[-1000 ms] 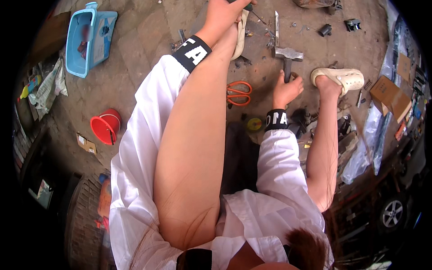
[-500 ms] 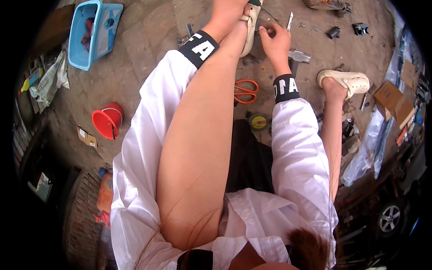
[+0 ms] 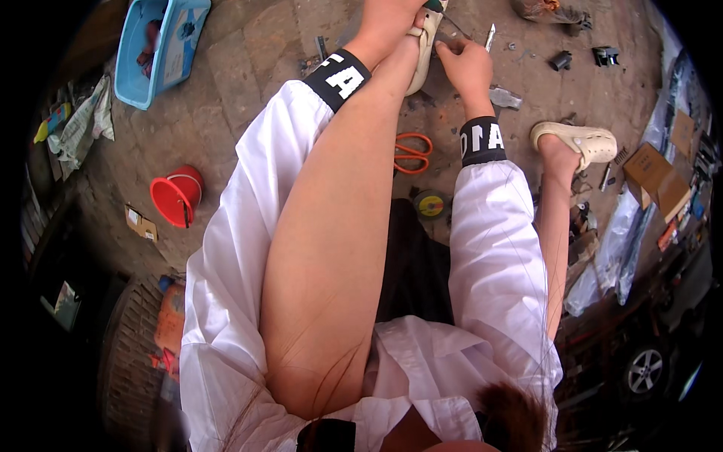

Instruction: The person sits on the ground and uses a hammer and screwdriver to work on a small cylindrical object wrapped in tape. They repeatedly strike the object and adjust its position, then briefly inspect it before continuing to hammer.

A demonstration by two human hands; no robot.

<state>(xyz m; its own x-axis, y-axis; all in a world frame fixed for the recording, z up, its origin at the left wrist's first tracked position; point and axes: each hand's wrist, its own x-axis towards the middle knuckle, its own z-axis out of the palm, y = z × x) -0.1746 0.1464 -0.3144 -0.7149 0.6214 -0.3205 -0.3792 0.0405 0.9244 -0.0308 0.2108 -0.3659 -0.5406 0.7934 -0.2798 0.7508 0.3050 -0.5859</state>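
At the top edge, my left hand (image 3: 384,29) is closed beside the cream clog (image 3: 424,56) on my left foot. A green-handled tool (image 3: 434,5) with a thin dark shaft sticks out from its fingers, partly cut off by the frame. My right hand (image 3: 468,69) is just right of that clog, thumb and fingers curled together near the shaft's end. What they pinch is too small to make out. Close to the right wrist lies a hammer (image 3: 506,98). Beyond the right hand is a slim pale pointed tool (image 3: 491,36). Orange-handled scissors (image 3: 413,153) lie below, between my forearms.
A blue basket (image 3: 135,71) and a red bucket (image 3: 167,202) stand at left. A round disc (image 3: 431,206) lies below the scissors. Dark small parts (image 3: 560,60) are scattered at upper right. My other clog (image 3: 595,143), cardboard (image 3: 657,181) and plastic sheeting (image 3: 602,264) are at right.
The view has shifted slightly. My right hand has moved a little up and to the right; my left hand stays by the clog with the green-handled tool.
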